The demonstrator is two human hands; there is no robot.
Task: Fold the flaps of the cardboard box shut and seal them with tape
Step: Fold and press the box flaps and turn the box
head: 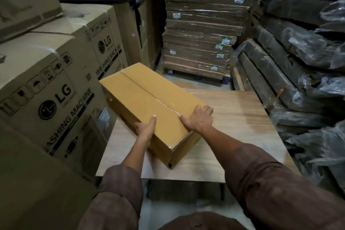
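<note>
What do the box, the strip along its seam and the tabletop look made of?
Box: matte tan cardboard, with creased edges and a torn corner. Strip: glossy and clear, probably plastic tape, since it glints. Tabletop: wood-grain pattern with a slight sheen, possibly laminate.

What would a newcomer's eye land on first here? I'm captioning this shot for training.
First, the long tan cardboard box lying at an angle on the pale wood-grain table, its top flaps closed with glossy clear tape along the seam. The left hand grips its near left side; the right hand presses on top. Big printed washing-machine cartons stand at left.
</note>
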